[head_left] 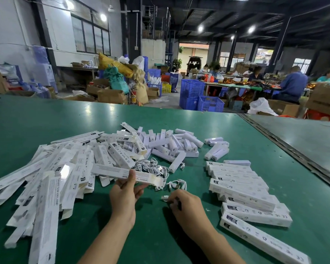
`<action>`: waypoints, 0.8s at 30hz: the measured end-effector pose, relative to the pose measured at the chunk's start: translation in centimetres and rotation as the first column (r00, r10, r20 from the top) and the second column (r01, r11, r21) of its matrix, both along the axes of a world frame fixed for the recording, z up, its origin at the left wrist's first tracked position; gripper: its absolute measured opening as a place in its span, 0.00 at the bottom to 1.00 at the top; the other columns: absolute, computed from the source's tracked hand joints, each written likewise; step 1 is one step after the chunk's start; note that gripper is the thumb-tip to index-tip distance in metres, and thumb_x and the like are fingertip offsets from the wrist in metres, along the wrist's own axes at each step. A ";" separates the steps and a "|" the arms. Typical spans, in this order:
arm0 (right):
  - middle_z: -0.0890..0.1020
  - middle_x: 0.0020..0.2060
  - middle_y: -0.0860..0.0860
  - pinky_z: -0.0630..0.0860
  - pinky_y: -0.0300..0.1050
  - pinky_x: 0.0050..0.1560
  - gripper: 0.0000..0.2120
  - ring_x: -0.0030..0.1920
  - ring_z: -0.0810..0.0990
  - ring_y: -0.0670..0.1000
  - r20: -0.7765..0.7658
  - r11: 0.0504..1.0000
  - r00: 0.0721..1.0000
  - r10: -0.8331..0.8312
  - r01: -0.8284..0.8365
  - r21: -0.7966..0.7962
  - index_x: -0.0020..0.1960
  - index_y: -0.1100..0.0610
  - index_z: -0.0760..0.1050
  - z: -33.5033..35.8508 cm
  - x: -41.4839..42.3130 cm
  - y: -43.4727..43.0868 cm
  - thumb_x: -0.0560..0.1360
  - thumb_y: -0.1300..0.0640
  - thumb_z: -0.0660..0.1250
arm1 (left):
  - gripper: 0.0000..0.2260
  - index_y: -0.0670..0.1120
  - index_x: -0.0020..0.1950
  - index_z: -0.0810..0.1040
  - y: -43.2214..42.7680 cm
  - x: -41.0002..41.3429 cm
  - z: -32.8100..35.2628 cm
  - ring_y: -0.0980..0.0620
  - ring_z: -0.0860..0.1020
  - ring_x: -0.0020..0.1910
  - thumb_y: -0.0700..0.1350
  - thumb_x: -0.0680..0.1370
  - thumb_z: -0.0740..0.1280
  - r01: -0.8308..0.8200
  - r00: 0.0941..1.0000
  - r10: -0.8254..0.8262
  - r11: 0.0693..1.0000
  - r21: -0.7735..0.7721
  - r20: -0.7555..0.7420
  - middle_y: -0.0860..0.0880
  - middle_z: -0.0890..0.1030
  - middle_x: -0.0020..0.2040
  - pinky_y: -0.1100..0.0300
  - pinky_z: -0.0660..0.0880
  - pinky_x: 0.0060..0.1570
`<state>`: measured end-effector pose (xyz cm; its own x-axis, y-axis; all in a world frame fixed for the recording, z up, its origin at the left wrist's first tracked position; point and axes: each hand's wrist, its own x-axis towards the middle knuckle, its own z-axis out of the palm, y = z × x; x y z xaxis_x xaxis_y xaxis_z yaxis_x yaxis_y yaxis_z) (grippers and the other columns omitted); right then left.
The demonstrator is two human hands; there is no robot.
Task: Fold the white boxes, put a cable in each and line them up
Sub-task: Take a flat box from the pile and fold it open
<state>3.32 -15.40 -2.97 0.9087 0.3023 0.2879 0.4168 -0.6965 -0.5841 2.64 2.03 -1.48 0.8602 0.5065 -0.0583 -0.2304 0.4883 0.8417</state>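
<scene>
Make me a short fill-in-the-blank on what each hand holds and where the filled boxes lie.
The left hand holds a long white ____.
The right hand pinches a white ____.
The row of closed boxes lies on the person's ____ side.
The table is ____.
Missing: box, cable, right, green.

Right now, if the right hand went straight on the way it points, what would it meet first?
Probably the loose cable lying just beyond the right hand, which pinches a cable end; next the box in the left hand. Depth is unclear.
</scene>
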 end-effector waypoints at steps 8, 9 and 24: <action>0.76 0.61 0.43 0.66 0.36 0.59 0.13 0.62 0.70 0.48 0.208 0.980 0.967 -0.145 0.169 -0.103 0.63 0.48 0.78 0.0 0.1 -0.4 0.79 0.53 0.64 | 0.15 0.46 0.43 0.69 0.0 -0.1 0.0 0.52 0.84 0.33 0.53 0.68 0.71 -0.016 0.999 0.017 1.000 0.018 -0.036 0.49 0.81 0.41 0.60 0.78 0.35; 0.75 0.62 0.43 0.65 0.36 0.60 0.15 0.63 0.69 0.48 0.197 0.979 0.971 -0.139 0.164 -0.120 0.64 0.47 0.76 0.2 -0.1 -0.3 0.80 0.47 0.62 | 0.15 0.46 0.43 0.69 0.0 -0.1 0.0 0.52 0.84 0.33 0.53 0.68 0.71 -0.017 0.999 0.018 1.000 0.020 -0.036 0.49 0.81 0.41 0.60 0.78 0.35; 0.78 0.63 0.50 0.67 0.42 0.60 0.29 0.63 0.72 0.52 -0.033 0.977 0.999 -0.040 0.032 -0.210 0.77 0.48 0.60 0.7 -0.2 -0.8 0.79 0.50 0.65 | 0.13 0.44 0.46 0.71 -0.2 -0.4 0.0 0.51 0.84 0.33 0.50 0.75 0.70 0.011 0.998 -0.009 0.999 0.043 -0.066 0.48 0.81 0.42 0.58 0.77 0.36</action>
<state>3.12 -16.17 -2.26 0.9290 0.3189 0.1876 0.3698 -0.8192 -0.4385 2.20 1.81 -1.44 0.8603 0.5012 -0.0929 -0.1692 0.4527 0.8755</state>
